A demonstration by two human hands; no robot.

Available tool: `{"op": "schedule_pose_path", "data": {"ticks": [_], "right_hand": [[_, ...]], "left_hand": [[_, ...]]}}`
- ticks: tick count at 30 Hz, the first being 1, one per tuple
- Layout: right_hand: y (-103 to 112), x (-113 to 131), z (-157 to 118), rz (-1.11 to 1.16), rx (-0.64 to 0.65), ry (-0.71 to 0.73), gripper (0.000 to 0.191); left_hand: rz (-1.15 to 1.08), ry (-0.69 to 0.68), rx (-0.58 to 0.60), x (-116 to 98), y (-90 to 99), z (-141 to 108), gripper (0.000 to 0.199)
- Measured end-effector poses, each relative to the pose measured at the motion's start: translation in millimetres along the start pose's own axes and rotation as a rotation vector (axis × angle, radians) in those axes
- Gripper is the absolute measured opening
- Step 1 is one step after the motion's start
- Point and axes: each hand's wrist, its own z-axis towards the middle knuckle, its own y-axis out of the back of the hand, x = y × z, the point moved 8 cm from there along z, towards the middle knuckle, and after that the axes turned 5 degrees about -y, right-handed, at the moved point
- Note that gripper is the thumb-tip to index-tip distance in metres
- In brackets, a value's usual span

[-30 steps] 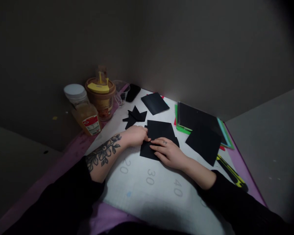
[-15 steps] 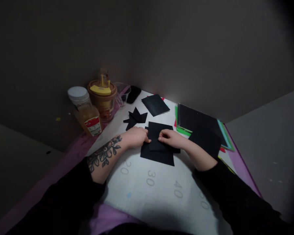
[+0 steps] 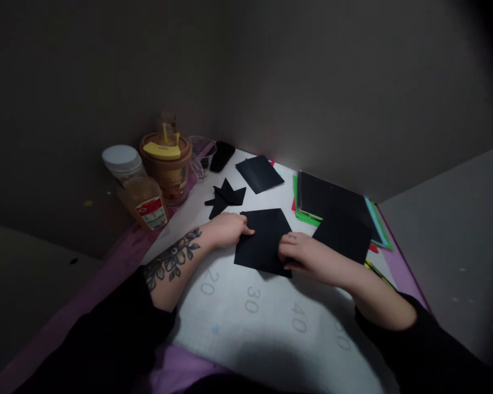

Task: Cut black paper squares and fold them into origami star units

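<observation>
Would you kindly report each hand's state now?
Left hand: partly curled, touching the middle black sheet; grip unclear.
Right hand: curled at its right edge; grip unclear.

Over the white numbered mat (image 3: 230,306), the left hand (image 3: 229,229) touches a flat black paper sheet (image 3: 261,243) along its left edge; the right hand (image 3: 302,253) curls at the right edge. Just beyond the left lies a spiky folded black paper shape (image 3: 227,197). Over there stands a white-lidded jar (image 3: 122,157).
</observation>
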Motion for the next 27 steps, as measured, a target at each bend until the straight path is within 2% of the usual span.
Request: {"op": "schedule_pose_path", "data": {"ticks": [6, 13, 16, 21, 23, 27], "right_hand": [[-22.1, 13.2, -19.1, -0.058, 0.054, 0.004, 0.007], [-17.4, 18.9, -10.5, -0.010, 0.105, 0.039, 0.007], [-6.3, 6.6, -2.0, -0.032, 0.048, -0.033, 0.014], [10.2, -31.5, 20.8, 0.012, -0.094, -0.284, 0.013], [6.4, -40.7, 32.9, 0.063, -0.090, -0.302, 0.009], [-12.1, -48.8, 50.0, 0.206, -0.008, -0.245, 0.008]], "left_hand": [[-0.002, 0.010, 0.024, -0.2, -3.1, 1.7, 0.043], [-0.010, -0.001, 0.006, -0.8, -2.4, 0.8, 0.041], [-0.004, -0.006, 0.004, -1.9, -2.1, 0.0, 0.040], [0.029, 0.013, -0.012, 0.7, -0.1, -1.0, 0.041], [0.047, 0.034, -0.021, 3.3, 1.1, -1.5, 0.041], [0.061, 0.040, -0.023, 3.7, 1.5, -3.2, 0.044]]}}
